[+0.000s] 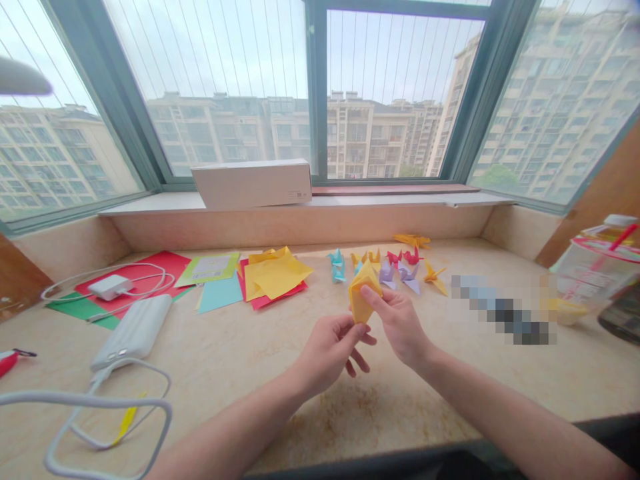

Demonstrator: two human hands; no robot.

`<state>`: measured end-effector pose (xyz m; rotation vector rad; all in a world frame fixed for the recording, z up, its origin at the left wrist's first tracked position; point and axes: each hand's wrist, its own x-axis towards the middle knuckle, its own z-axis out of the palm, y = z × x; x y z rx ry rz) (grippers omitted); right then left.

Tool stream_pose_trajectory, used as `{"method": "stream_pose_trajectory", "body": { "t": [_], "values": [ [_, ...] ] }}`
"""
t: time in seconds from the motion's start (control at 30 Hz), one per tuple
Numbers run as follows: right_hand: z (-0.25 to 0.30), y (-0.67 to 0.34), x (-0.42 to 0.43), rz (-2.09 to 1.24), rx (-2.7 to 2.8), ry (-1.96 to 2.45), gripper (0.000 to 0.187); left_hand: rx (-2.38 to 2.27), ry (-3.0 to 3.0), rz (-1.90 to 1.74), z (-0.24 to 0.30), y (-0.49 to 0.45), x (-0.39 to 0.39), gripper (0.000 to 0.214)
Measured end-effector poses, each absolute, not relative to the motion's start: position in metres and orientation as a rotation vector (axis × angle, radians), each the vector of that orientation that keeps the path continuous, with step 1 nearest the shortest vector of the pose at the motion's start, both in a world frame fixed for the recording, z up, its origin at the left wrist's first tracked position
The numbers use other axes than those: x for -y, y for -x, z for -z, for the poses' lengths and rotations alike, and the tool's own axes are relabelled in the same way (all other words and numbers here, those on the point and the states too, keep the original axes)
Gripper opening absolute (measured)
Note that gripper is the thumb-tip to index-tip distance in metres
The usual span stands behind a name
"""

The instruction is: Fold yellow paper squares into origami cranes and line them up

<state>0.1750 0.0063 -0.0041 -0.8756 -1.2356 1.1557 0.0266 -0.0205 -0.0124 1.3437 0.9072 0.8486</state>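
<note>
A piece of folded yellow origami paper (pixel 363 297), shaped like a long kite, is held up above the counter. My left hand (pixel 334 347) pinches its lower tip between thumb and fingers, the other fingers loosely spread. Higher up, my right hand (pixel 397 320) grips the right side of the paper, thumb on the near face and the fingers behind it mostly hidden. Beyond the paper stand several small folded paper cranes: blue ones (pixel 338 268), purple ones (pixel 409 277), red ones (pixel 411 256) and a yellow one (pixel 435 277).
Loose yellow sheets (pixel 277 273) lie left of the cranes, beside a light blue sheet (pixel 220 293). Further left are a power bank (pixel 133 330), a charger (pixel 110 287) and looping cables. A plastic cup (pixel 595 267) stands at right. A white box (pixel 253 185) rests on the windowsill.
</note>
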Motion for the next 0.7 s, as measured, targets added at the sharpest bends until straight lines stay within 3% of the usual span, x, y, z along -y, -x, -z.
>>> {"method": "stream_pose_trajectory", "body": {
  "t": [0.53, 0.6, 0.7],
  "values": [
    [-0.0023, -0.1777, -0.0058, -1.336, 1.382, 0.783, 0.03, -0.92, -1.405, -0.957, 0.0087, -0.0251, 0.0199, 0.044],
    [-0.0011, -0.1767, -0.0062, -1.336, 1.338, 0.773, 0.036, -0.918, -1.422, -0.98, 0.0082, -0.0246, 0.0188, 0.041],
    [0.0014, -0.1751, -0.0066, -1.275, 1.259, 0.742, 0.065, -0.919, -1.442, -0.985, 0.0082, -0.024, 0.0183, 0.039]
  ]
}}
